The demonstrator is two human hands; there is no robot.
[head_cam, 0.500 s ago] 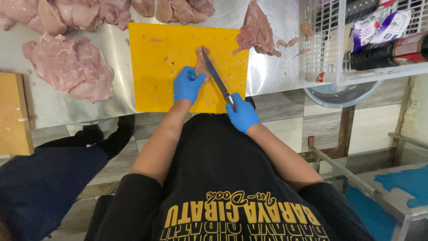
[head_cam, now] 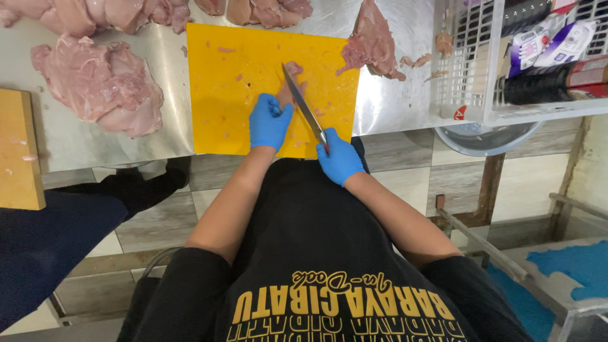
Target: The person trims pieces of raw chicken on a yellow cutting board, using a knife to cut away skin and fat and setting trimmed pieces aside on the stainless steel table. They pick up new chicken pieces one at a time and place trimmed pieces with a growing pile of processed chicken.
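A small meat piece (head_cam: 290, 85) at the upper centre of the yellow cutting board (head_cam: 228, 88) is pinned under the closed left hand (head_cam: 269, 123). A knife (head_cam: 304, 107) is gripped firmly by the right hand (head_cam: 339, 158). Raw chicken (head_cam: 101, 85) is piled at upper left; a white basket (head_cam: 468, 82) stands at upper right.

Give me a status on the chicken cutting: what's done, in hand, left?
Done: can't tell which pieces are finished; only small scraps lie on the yellow cutting board. In hand: the left hand pins a small chicken piece while the right hand holds the knife against it. Left, probably: the large raw pile and the piece at the board's right.
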